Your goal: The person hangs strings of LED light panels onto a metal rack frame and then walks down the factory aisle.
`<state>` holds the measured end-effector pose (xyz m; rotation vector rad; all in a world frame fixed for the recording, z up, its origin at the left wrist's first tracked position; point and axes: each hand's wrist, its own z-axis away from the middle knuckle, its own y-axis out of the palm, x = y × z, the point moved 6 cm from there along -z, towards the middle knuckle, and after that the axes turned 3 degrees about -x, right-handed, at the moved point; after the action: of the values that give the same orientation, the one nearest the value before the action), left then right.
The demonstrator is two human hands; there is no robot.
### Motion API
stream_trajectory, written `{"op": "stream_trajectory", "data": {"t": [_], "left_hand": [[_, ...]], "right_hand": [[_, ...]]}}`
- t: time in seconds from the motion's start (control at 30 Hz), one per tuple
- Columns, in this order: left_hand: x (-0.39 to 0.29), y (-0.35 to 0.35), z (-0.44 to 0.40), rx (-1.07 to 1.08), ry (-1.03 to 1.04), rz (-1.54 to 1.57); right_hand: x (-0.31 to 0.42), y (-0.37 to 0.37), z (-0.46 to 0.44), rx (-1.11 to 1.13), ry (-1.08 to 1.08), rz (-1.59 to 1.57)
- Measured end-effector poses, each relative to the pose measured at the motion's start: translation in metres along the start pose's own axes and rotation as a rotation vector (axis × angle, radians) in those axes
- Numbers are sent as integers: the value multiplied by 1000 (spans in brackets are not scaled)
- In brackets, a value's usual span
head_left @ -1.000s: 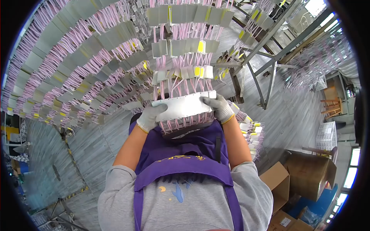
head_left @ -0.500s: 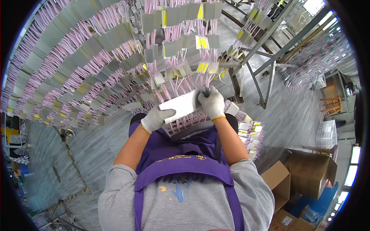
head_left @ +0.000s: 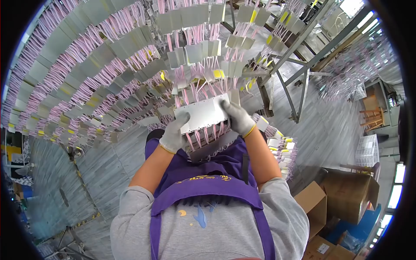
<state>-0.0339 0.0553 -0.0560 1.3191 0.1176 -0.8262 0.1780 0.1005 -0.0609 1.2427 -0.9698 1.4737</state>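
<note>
Panel (head_left: 203, 113), pale and smooth-faced, held before the wearer's lap just beyond the purple apron (head_left: 203, 190), its right end set farther from the body than its left. Pink-and-white strands (head_left: 198, 137) leave the near long edge and pass over darker plates (head_left: 212, 148) underneath; similar strands (head_left: 212, 90) join the far long edge to the rows of linked plates (head_left: 186, 56) beyond. The left hand (head_left: 174, 132), in a pale knitted glove, is closed on the left short end, thumb laid flat on the upper face. The right hand (head_left: 238, 118), gloved alike and slightly blurred, is closed on the right short end, its thumb near the far corner; the fingers of both hands are largely hidden, so their exact placement below cannot be told. Judged by appearance, the panel is stiff and thin, probably light in itself, though the attached strands and plates would add drag. The bare face looks somewhat slippery, a fault the knitted gloves should offset. The strands appear soft and are the likelier part to snag or pull loose. The sound hold is therefore at the two short ends, thumbs above and fingers beneath, clear of both laced edges.
</note>
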Motion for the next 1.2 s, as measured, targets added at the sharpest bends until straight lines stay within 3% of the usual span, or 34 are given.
{"op": "stream_trajectory", "data": {"t": [0.07, 0.1, 0.13, 0.17, 0.23, 0.27, 0.33, 0.4, 0.43, 0.47, 0.53, 0.6, 0.63, 0.77, 0.8, 0.83, 0.87, 0.93, 0.97, 1.07, 1.2], "left_hand": [[8, -20, -3, -104, 14, -30], [9, -22, -3, -80, 46, -240], [10, -24, -2, -53, 79, -450], [14, -26, 0, -55, 76, -448], [13, -5, 9, 43, 439, -990], [16, -2, 10, 34, 462, -1049], [22, 2, 12, 13, 508, -1166], [11, 7, 17, 88, 846, -1488], [6, 10, 20, 151, 1015, -1696], [6, 10, 17, 149, 1012, -1697], [8, -26, -6, -161, 190, -462], [5, -57, -20, -198, 215, -476], [7, -65, -25, -161, 146, -491], [13, -59, -19, -166, -31, -329], [12, -56, -17, -160, -63, -259], [7, -41, -10, -129, 22, -381], [1, -26, -4, -109, 110, -500], [16, -22, -5, -30, -19, -498], [18, -16, -7, -13, 61, -653], [19, -2, -8, -33, 199, -1080], [30, -5, -14, -50, 182, -1286]], "right_hand": [[-20, 12, -8, -154, 66, -299], [-15, 15, -7, -152, 70, -302], [-6, 10, -5, -247, 72, 34], [1, 5, -2, -338, 74, 373], [3, 6, -3, -402, 1, 506], [7, 5, -2, -464, -73, 639], [5, 5, -6, -442, -60, 620], [20, 4, -6, -517, -253, 658], [22, 1, -6, -516, -250, 658], [16, -1, -10, -431, -132, 530], [-5, -9, -17, -341, -25, 398], [-23, -1, -12, -278, -742, 870], [-31, 3, -18, -180, -579, 854], [20, 15, 8, -165, -670, 790], [14, 6, -4, -199, -384, 525], [5, 2, -11, -229, -99, 259], [10, 5, -11, -233, -96, 259], [30, 7, -4, -462, -196, 783], [33, 9, -3, -551, -259, 916], [35, 11, -4, -564, -290, 1028], [23, 18, -10, -553, -201, 1125]]}}
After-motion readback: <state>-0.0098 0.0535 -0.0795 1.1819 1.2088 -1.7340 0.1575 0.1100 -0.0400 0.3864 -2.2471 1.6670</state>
